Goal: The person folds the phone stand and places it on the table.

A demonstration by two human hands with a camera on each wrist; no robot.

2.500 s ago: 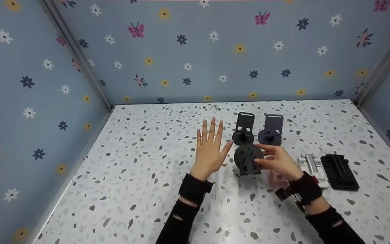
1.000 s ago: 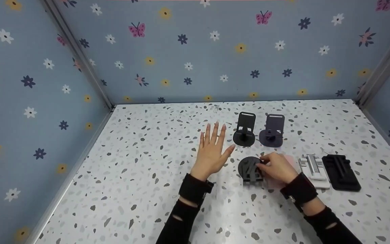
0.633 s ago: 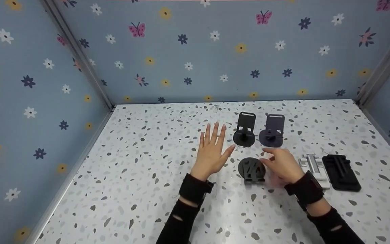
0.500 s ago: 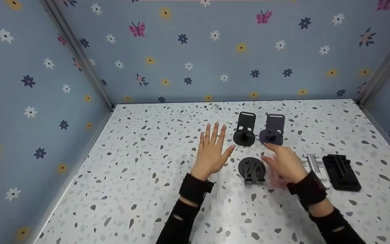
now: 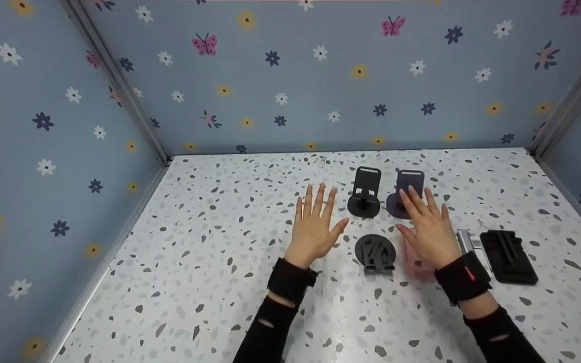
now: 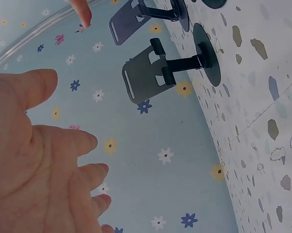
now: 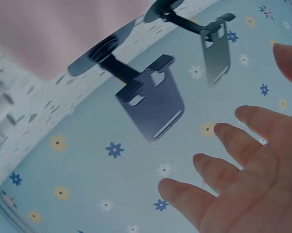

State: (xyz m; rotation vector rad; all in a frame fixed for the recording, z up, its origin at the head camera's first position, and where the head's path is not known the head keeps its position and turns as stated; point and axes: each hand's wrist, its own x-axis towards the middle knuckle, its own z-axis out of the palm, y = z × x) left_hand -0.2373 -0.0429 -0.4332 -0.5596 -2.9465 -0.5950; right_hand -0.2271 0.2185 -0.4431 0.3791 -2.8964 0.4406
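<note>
My left hand (image 5: 313, 232) is held with straight, spread fingers over the table, left of the phone stands, and holds nothing. My right hand (image 5: 430, 229) also has its fingers spread and nothing in it; in the head view its fingertips overlap the dark purple phone stand (image 5: 411, 180). Beside that one a black phone stand (image 5: 367, 179) stands unfolded on its round base. Between the hands, nearer me, a folded black phone stand (image 5: 375, 253) with a round base lies flat. Partly under the right hand in this view is a pink flat thing (image 5: 416, 262).
To the right of the right hand lies a folded black stand (image 5: 508, 256) with a rectangular base. A white and grey folded stand (image 5: 472, 243) is next to it, partly hidden by the hand. The speckled table (image 5: 194, 242) meets patterned blue walls (image 5: 321, 75).
My right hand lowered the folded round-based stand onto the table and let go of it. It then moved right and forward and spread its fingers. The left hand has barely moved.
</note>
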